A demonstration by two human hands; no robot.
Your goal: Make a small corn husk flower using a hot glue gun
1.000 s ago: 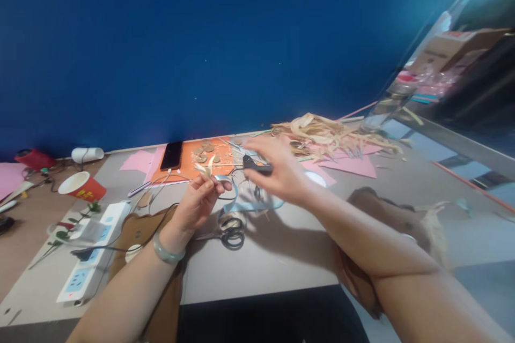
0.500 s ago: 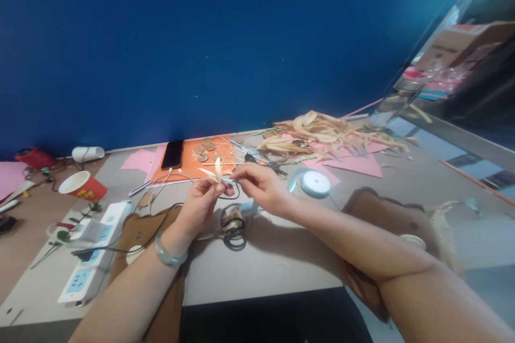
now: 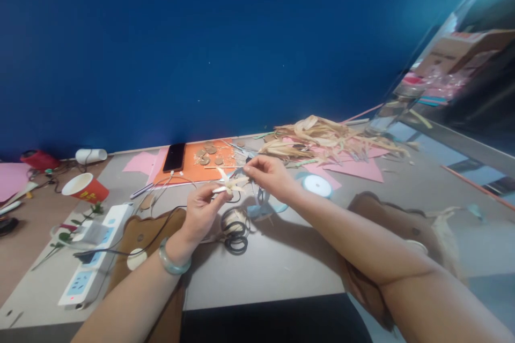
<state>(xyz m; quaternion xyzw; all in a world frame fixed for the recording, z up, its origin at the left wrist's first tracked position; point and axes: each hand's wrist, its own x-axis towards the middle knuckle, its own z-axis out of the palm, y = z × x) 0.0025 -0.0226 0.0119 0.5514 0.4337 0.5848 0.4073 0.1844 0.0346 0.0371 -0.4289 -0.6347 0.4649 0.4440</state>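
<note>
My left hand (image 3: 205, 206) is closed in a pinch on a cream flower (image 3: 229, 186) with narrow pointed petals, which look like dried husk. To its right my right hand (image 3: 267, 174) pinches thumb and fingertips together close to a petal's tip; what lies between them is too small to make out. Pale blue ribbon (image 3: 259, 211) lies beneath my right hand, near a white-and-blue ribbon spool (image 3: 317, 185). Below the flower are black looped handles (image 3: 236, 238) beside a round cream bundle (image 3: 234, 220), partly overlapped.
Dried husks (image 3: 322, 134) are heaped over pink paper (image 3: 362, 169). An orange sheet (image 3: 193, 169) holds small round discs (image 3: 205, 159) and a phone (image 3: 174, 157). At left are a power strip (image 3: 94, 257), cables and a tilted red paper cup (image 3: 86, 187). A blue wall (image 3: 241, 37) rises behind.
The flower has turned, so its petals now spread open toward me. My right hand has shifted slightly right and away from the left, widening the space between them.
</note>
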